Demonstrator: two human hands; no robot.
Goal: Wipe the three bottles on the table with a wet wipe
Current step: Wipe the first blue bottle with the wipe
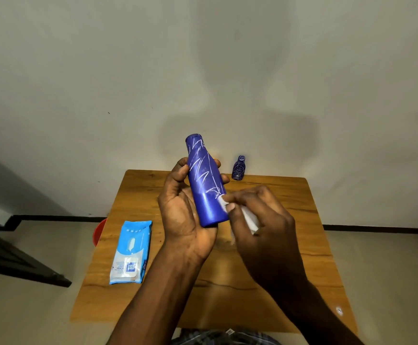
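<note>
My left hand (181, 207) grips a tall blue bottle (204, 180) above the wooden table (290, 257), cap end pointing up and away. White scribble marks cover its upper half; the lower part looks plain blue. My right hand (260, 220) pinches a white wet wipe (246, 216) and presses it against the bottle's right side, near the middle. A small blue bottle (238, 168), also scribbled white, stands upright at the table's far edge. No third bottle shows in this view.
A light-blue pack of wet wipes (130, 252) lies flat on the table's left side. Something red (100, 231) pokes out beyond the table's left edge. A dark furniture piece (11, 255) stands on the floor at far left. A pale wall rises behind the table.
</note>
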